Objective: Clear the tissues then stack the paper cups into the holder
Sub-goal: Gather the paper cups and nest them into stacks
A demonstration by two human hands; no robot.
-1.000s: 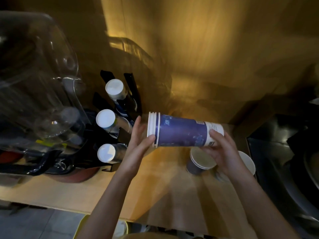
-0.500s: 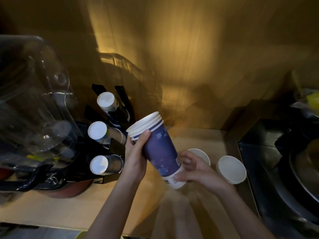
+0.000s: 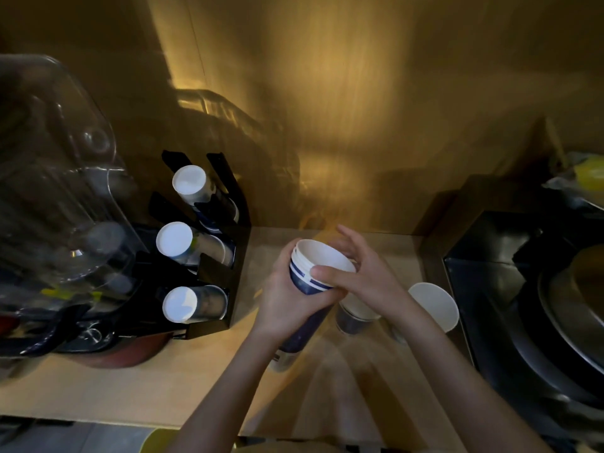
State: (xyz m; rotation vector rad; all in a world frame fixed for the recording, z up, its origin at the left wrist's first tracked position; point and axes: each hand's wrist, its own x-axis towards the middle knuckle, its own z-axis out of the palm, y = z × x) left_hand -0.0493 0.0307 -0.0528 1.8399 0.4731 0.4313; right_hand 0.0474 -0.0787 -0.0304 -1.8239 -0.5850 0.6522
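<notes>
A stack of blue paper cups (image 3: 305, 282) stands nearly upright over the wooden counter (image 3: 130, 384), mouth up. My left hand (image 3: 287, 302) is wrapped around its side. My right hand (image 3: 356, 273) pinches the rim of the top cup with thumb and fingers. Two loose cups stand on the counter to the right: a dark one (image 3: 354, 317) partly hidden under my right wrist and a white-mouthed one (image 3: 433, 305). The black cup holder (image 3: 228, 266) at the left has three slots, each with a stack of cups lying bottom out. No tissues show.
A clear plastic dome (image 3: 58, 178) covers an appliance at far left. A black appliance with a round metal bowl (image 3: 555, 308) fills the right side. A wooden wall (image 3: 327, 93) rises behind the counter.
The cup stack swung from lying sideways to nearly upright. My right hand left the stack's bottom and now pinches the top rim. My left hand slid down around its side.
</notes>
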